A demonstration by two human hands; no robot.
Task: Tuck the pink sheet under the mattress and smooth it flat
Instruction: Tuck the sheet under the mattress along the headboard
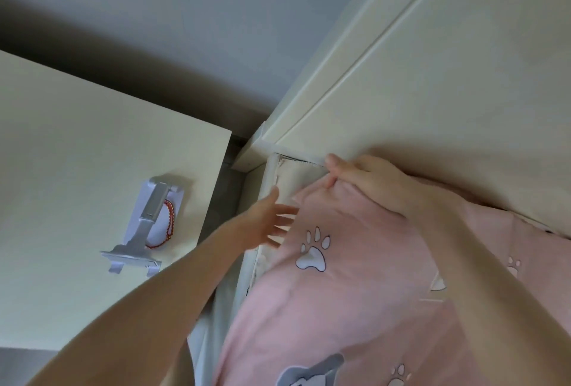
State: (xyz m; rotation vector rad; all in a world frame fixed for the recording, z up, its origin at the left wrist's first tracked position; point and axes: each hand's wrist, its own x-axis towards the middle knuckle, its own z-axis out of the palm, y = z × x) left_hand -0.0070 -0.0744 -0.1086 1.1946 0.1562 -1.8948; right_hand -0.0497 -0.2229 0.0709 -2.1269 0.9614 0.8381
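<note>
The pink sheet [346,286], printed with white paw marks, covers the mattress [289,173] except for its bare cream corner beside the headboard. My right hand [367,183] lies on the sheet's top corner by the headboard, thumb and fingers pinching the fabric edge. My left hand [272,225] is at the sheet's left edge near the mattress side, fingers spread and slightly blurred, touching the edge without a clear grip.
A cream headboard [432,82] runs along the top right. A cream bedside table [77,138] stands at left, holding a silver phone stand [145,225] and a red bracelet [168,225]. A narrow gap separates table and bed.
</note>
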